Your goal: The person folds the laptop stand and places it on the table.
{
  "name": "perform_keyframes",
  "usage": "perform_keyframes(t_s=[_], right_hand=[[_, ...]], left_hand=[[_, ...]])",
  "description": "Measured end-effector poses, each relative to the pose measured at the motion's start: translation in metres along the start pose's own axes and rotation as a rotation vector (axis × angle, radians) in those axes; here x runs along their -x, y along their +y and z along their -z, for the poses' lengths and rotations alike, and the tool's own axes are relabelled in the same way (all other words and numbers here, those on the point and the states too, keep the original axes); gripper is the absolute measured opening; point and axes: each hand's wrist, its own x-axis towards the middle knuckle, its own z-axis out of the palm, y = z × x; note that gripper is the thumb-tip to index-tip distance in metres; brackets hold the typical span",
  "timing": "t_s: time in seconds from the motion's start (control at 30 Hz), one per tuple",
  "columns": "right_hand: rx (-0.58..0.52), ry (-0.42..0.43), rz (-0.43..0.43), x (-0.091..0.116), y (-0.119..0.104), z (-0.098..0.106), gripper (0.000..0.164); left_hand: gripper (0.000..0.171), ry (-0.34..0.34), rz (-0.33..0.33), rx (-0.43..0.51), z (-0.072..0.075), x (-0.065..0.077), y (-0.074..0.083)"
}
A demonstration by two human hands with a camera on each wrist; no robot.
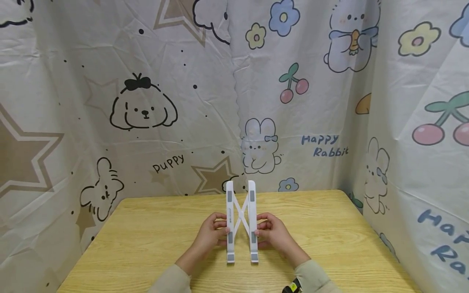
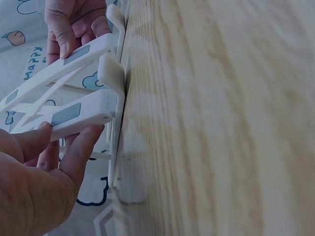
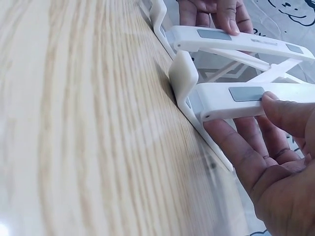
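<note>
– Where is there room to pass?
– Over the bench [image 1: 154,228], outside the left hand [image 1: 210,234] and right hand [image 1: 273,232]
– And between the white rails [image 1: 253,213]?
– Crossed struts [image 1: 240,212] bar that gap

At lower centre, my left fingers [image 1: 218,217] and right fingers [image 1: 264,217] flank the stand [image 1: 241,213] on the worktop [image 1: 157,228]; curtain [image 1: 209,126] behind.

The fabric backdrop [image 1: 205,134] carries printed lettering. The left section reads "PUPPY". The right section reads "Happy Rabbit" on two lines. On the right side panel [image 1: 421,175], similar lettering is cut off by the frame edge: "Hap" above "Ra". The left wrist view shows "Happy" on the fabric. A small marking on the white stand's left bar [image 1: 230,223] is illegible.
</note>
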Motion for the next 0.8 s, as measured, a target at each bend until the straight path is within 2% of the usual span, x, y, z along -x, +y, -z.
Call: perform_keyframes(t_s=[0.33,0.8], right_hand=[[0.020,0.039,0.006,-0.002,-0.002,-0.006,0.044],[0.026,0.027,0.029,-0.003,-0.001,-0.017,0.043]], left_hand=[[0.036,0.016,0.000,-0.032,-0.009,-0.007,-0.001],[0.035,0.031,0.004,-0.039,-0.015,-0.008,-0.002]])
